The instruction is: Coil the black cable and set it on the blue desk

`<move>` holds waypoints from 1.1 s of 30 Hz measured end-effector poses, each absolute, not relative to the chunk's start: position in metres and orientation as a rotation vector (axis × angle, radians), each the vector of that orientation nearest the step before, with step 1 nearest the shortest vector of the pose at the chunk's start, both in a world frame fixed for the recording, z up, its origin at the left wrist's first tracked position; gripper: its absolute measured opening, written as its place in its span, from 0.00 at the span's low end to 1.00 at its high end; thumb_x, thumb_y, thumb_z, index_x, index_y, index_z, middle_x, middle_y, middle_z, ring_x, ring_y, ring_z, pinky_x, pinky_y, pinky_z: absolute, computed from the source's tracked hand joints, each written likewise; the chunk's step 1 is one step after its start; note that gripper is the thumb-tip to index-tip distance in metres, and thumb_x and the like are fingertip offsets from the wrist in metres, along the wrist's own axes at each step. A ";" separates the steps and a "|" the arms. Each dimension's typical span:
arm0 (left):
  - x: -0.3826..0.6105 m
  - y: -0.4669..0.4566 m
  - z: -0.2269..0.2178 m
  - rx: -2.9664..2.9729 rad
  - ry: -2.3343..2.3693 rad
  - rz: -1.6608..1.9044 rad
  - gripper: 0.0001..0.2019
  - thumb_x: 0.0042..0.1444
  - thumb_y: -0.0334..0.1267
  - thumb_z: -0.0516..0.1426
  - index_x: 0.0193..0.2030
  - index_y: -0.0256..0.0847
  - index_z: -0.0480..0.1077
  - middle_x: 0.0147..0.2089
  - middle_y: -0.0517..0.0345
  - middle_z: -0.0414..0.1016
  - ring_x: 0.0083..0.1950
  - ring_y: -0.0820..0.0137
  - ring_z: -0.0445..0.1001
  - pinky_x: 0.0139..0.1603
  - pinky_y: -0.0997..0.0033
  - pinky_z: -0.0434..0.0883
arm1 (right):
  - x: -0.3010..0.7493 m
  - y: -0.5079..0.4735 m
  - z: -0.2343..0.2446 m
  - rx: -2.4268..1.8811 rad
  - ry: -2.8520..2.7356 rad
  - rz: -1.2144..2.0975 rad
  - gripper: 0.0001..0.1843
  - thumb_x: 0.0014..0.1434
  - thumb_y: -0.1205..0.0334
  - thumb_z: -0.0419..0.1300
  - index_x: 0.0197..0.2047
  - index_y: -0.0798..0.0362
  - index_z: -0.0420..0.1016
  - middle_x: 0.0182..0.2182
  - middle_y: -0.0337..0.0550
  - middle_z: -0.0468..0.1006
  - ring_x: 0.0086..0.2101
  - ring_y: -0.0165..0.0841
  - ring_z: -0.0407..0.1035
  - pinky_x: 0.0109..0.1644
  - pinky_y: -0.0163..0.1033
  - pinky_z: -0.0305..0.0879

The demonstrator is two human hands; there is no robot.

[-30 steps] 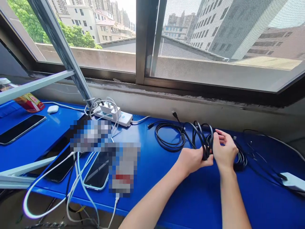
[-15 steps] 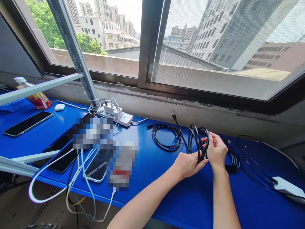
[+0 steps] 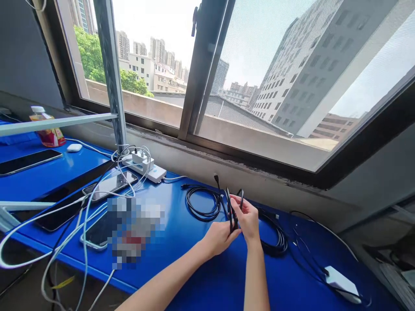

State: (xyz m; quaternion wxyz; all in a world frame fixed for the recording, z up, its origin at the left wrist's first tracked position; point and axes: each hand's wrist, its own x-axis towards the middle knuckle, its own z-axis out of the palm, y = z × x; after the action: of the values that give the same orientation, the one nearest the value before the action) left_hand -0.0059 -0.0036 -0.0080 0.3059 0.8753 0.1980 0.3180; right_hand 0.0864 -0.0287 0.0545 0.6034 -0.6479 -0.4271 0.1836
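Observation:
Between my two hands is a bunched black cable [image 3: 231,211], its loops standing upright above the blue tabletop. My left hand [image 3: 218,237] is closed around the lower part of the loops. My right hand [image 3: 247,218] grips them from the other side, fingers partly hidden behind the cable. One black plug end [image 3: 216,178] sticks up just left of the loops. Beside my left hand a coiled black cable [image 3: 202,218] lies flat. Another black cable coil [image 3: 277,244] rests to the right of my right hand.
A white power strip [image 3: 157,172] with chargers stands by the wall. Phones, including one with a lit screen [image 3: 112,185], and tangled white cables lie left. A white adapter [image 3: 342,283] is at the right. A metal frame post [image 3: 113,73] and a drink bottle [image 3: 48,129] stand left.
The view has tilted and swung to the right, so the table's things appear farther left. The held loops are drawn closer together between my hands.

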 end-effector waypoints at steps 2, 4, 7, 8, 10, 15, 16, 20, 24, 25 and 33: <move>-0.006 0.000 -0.003 2.308 0.537 0.860 0.10 0.63 0.33 0.50 0.39 0.36 0.72 0.38 0.52 0.79 0.37 0.67 0.78 0.38 0.75 0.71 | 0.082 -0.027 0.062 -1.444 -1.009 0.449 0.35 0.39 0.34 0.64 0.39 0.57 0.77 0.30 0.49 0.79 0.23 0.35 0.70 0.25 0.39 0.70; -0.006 0.005 0.006 2.311 0.538 0.874 0.12 0.64 0.33 0.48 0.38 0.35 0.72 0.36 0.53 0.79 0.36 0.69 0.77 0.38 0.76 0.71 | 0.082 -0.027 0.071 -1.389 -1.041 0.466 0.35 0.41 0.37 0.64 0.43 0.57 0.75 0.33 0.49 0.79 0.24 0.34 0.71 0.26 0.39 0.71; -0.008 0.012 0.031 2.244 0.449 0.951 0.13 0.65 0.36 0.47 0.39 0.36 0.71 0.36 0.53 0.78 0.36 0.69 0.74 0.41 0.73 0.72 | 0.087 -0.032 0.092 -1.325 -1.132 0.434 0.32 0.48 0.42 0.64 0.50 0.55 0.73 0.39 0.50 0.79 0.27 0.33 0.72 0.31 0.39 0.74; -0.009 0.014 0.042 2.193 0.395 1.003 0.13 0.64 0.37 0.47 0.40 0.36 0.71 0.38 0.52 0.78 0.38 0.68 0.74 0.43 0.71 0.71 | 0.088 -0.035 0.101 -1.313 -1.160 0.392 0.31 0.50 0.43 0.63 0.52 0.54 0.72 0.41 0.50 0.79 0.28 0.33 0.73 0.33 0.39 0.74; -0.012 0.015 0.067 2.091 0.283 1.121 0.14 0.64 0.41 0.47 0.42 0.37 0.70 0.43 0.50 0.77 0.43 0.67 0.73 0.48 0.68 0.70 | 0.087 -0.043 0.120 -1.303 -1.186 0.267 0.29 0.55 0.44 0.60 0.54 0.53 0.72 0.42 0.50 0.79 0.30 0.33 0.73 0.32 0.38 0.74; -0.026 0.008 0.128 1.894 0.215 1.277 0.25 0.65 0.55 0.40 0.31 0.39 0.66 0.35 0.52 0.72 0.37 0.69 0.69 0.44 0.69 0.69 | 0.071 -0.060 0.161 -1.338 -1.228 -0.048 0.25 0.58 0.41 0.55 0.42 0.52 0.80 0.39 0.49 0.80 0.34 0.38 0.75 0.32 0.37 0.74; -0.030 0.005 0.138 1.828 0.217 1.285 0.27 0.64 0.58 0.40 0.29 0.39 0.64 0.34 0.53 0.71 0.36 0.70 0.67 0.42 0.70 0.69 | 0.068 -0.063 0.165 -1.347 -1.275 -0.068 0.24 0.58 0.41 0.54 0.38 0.52 0.81 0.38 0.49 0.80 0.35 0.38 0.75 0.32 0.37 0.74; -0.038 0.000 0.160 1.672 0.167 1.186 0.30 0.59 0.66 0.43 0.29 0.38 0.65 0.31 0.57 0.67 0.34 0.72 0.65 0.40 0.72 0.68 | 0.062 -0.071 0.168 -1.324 -1.427 0.056 0.27 0.55 0.38 0.58 0.42 0.52 0.81 0.35 0.48 0.80 0.32 0.38 0.75 0.28 0.36 0.74; -0.037 0.006 0.158 1.599 0.132 1.137 0.29 0.59 0.64 0.46 0.30 0.37 0.69 0.33 0.57 0.68 0.36 0.72 0.66 0.42 0.73 0.68 | 0.062 -0.070 0.163 -1.388 -1.502 0.246 0.37 0.48 0.43 0.66 0.57 0.54 0.71 0.42 0.50 0.80 0.26 0.35 0.74 0.26 0.38 0.75; -0.035 0.009 0.155 1.596 0.143 1.139 0.29 0.59 0.64 0.47 0.30 0.37 0.69 0.34 0.56 0.69 0.37 0.71 0.67 0.42 0.73 0.68 | 0.062 -0.068 0.162 -1.401 -1.525 0.298 0.39 0.49 0.45 0.66 0.61 0.55 0.68 0.42 0.50 0.80 0.27 0.36 0.75 0.28 0.39 0.76; -0.033 0.031 0.146 1.389 0.202 0.974 0.33 0.50 0.71 0.50 0.31 0.37 0.69 0.26 0.63 0.65 0.22 0.78 0.62 0.22 0.77 0.63 | 0.054 -0.054 0.153 -1.302 -1.500 0.468 0.42 0.57 0.49 0.61 0.70 0.49 0.51 0.49 0.49 0.77 0.41 0.40 0.76 0.35 0.39 0.76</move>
State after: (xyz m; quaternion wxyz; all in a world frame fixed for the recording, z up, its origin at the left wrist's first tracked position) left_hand -0.0328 0.0306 0.1457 0.6568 0.6130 0.0892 0.4300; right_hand 0.0536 -0.0540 0.1531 0.5230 -0.5440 -0.6264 0.1955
